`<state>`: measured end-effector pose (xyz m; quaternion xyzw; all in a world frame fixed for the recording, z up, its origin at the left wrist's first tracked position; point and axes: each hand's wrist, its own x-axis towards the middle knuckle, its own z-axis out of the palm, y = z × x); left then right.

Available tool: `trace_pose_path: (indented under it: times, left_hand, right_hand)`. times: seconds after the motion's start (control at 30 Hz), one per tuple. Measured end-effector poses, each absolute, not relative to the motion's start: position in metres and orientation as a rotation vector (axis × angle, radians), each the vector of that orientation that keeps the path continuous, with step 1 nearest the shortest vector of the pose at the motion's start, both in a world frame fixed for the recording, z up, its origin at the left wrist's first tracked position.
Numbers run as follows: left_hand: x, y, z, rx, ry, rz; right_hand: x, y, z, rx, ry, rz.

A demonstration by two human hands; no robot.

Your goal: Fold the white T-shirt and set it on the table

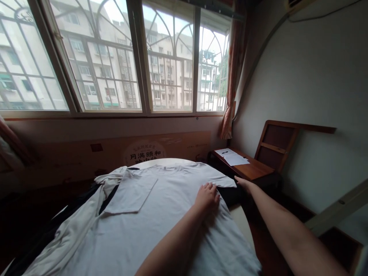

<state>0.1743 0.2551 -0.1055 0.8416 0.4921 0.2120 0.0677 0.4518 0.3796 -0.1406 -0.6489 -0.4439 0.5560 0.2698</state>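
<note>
Left hand (207, 196) is open and lies flat, palm down, on the white t-shirt (161, 218) up near its shoulder. That's the head view, the only one here. The shirt is spread across the round white tabletop (240, 224), collar end pointing toward the window (115, 57). Right hand (243, 183) sits just off the tabletop's edge, right at the tip of the near sleeve (222, 180) and touching it, but honestly I can't tell if the fingers are pinching the cloth or just resting there. The far sleeve (132, 191) is already folded in over the chest. A crumpled pale garment (77, 226) lies beside the shirt on the left, with something dark (43, 237) under it. Off to the right, well apart, is a low wooden side table (253, 170) with papers (233, 157) and a pen (224, 152) on it.
</note>
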Motion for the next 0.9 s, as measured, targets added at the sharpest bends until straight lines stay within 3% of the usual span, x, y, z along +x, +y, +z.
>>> trace_pose_path:
  times: [0.13,0.37,0.73,0.9]
  left_hand:
    - [0.174,0.256,-0.107,2.483,1.469,0.667]
    - [0.175,0.257,-0.107,2.464,1.453,0.691]
    - [0.174,0.257,-0.109,2.443,1.441,0.742]
    - [0.171,0.263,-0.109,2.133,1.346,0.972]
  right_hand:
    - [0.448,0.387,-0.143,-1.765,-1.068,1.751]
    - [0.443,0.39,-0.136,-1.53,-1.061,1.838]
    - [0.42,0.4,-0.106,-1.352,-1.081,1.613]
    - [0.404,0.399,-0.084,-1.121,-1.126,1.405]
